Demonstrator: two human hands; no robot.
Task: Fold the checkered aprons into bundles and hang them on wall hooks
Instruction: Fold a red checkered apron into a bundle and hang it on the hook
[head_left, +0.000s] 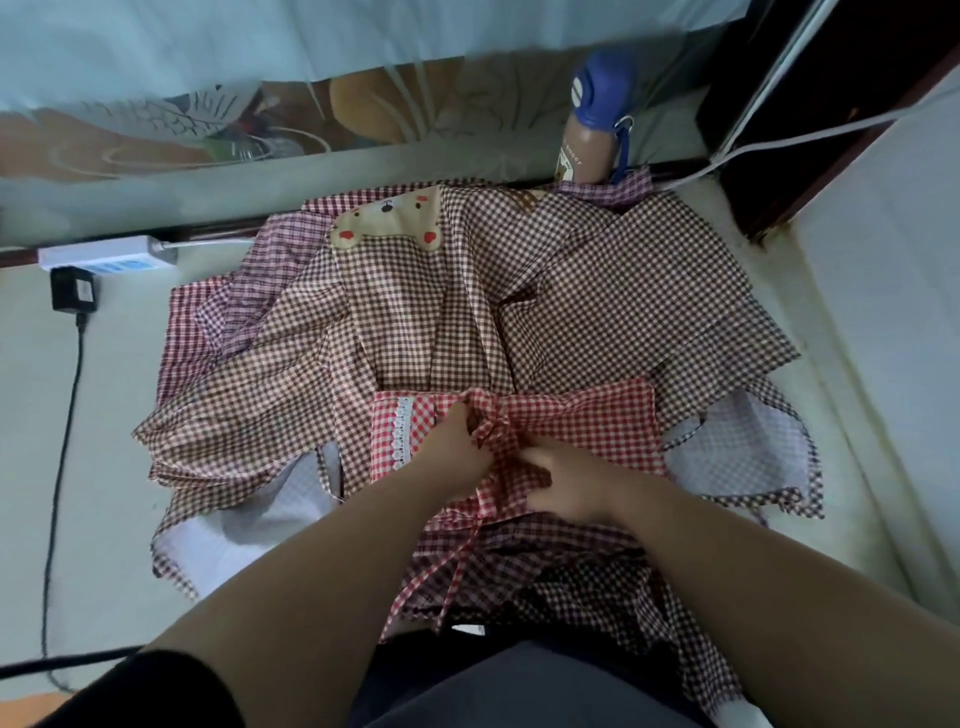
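Observation:
A folded red checkered apron (587, 421) with a white lace strip lies on top of a spread pile of brown checkered aprons (431, 322) on the floor. One brown apron carries a bear patch (387, 221). My left hand (460, 447) pinches the red apron's tie strap at a knot in the middle of the bundle. My right hand (566, 486) grips the same red fabric just right of the knot. A loose red strap (457, 566) trails down towards me.
A brown bottle with a blue lid (592, 130) stands at the back by the wall. A white power strip (104, 254) and a black adapter (72, 293) with its cable lie at the left. A white cable (779, 140) runs along the right; a dark door frame (831, 104) stands behind.

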